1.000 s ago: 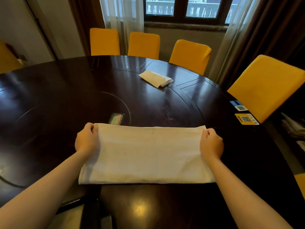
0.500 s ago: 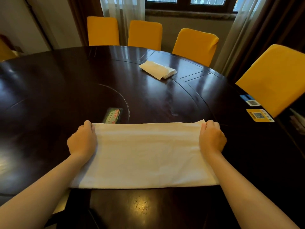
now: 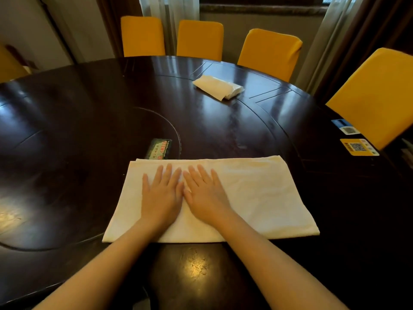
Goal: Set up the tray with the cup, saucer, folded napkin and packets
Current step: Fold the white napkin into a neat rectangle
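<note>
Napkin [image 3: 266,198] lies flat on the table [image 3: 67,121], its long axis running left to right. Left hand [image 3: 161,195] and right hand [image 3: 206,196] press it with straight fingers, gripping nothing, left of its middle (most free cloth lies rightward). Green packet [image 3: 159,149] sits just beyond its far edge, print unreadable; yellow card [image 3: 358,147] bears a QR code.

Cream napkin [image 3: 257,193], glossy dark-brown table [image 3: 89,121], mustard-yellow chairs [image 3: 200,39], green packet [image 3: 159,149].

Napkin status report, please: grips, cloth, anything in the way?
Left grip, right grip open, flat on napkin. Napkin folded on table. Green packet at its far edge.
</note>
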A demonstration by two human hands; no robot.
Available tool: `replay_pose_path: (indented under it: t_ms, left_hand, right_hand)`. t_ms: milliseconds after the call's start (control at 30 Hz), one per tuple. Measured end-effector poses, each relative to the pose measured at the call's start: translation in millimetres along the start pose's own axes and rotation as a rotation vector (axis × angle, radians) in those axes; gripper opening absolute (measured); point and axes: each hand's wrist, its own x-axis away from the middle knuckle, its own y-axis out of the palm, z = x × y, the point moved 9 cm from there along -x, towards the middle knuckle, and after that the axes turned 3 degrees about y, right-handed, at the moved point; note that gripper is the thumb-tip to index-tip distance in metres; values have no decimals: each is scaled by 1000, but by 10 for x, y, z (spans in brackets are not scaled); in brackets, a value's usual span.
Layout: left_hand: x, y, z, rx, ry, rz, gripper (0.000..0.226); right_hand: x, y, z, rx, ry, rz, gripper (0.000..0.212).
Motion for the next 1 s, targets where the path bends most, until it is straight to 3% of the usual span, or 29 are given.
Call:
replay_pose_path:
  t_ms: [167, 333, 467, 567, 633, 767, 1000]
  left_hand:
    - [6, 58, -379, -64, 9, -96, 65]
    - [52, -150, -830, -111, -46, -76, 75]
    - [57, -211, -875, -63, -72, -75, 71]
    - [54, -410, -899, 95, -150, 91, 61]
    - [30, -546, -994, 243, -243, 214, 52]
    - [-115, -597, -1186, 550, -428, 265, 46]
    - [-184, -555, -1318, 588, -484, 323, 27]
  right_hand:
    - [48, -88, 522, 49, 171, 19, 56]
    - [419, -374, 1443, 69, 455, 61, 58]
    - [747, -583, 1869, 153, 603, 120, 61]
    - [875, -696, 1902, 86, 680, 216, 59]
    - [919, -843, 1868, 60, 704, 365, 46]
    - [914, -1032, 1941, 11, 760, 512, 26]
    - [962, -1107, 2013, -201, 758, 670, 14]
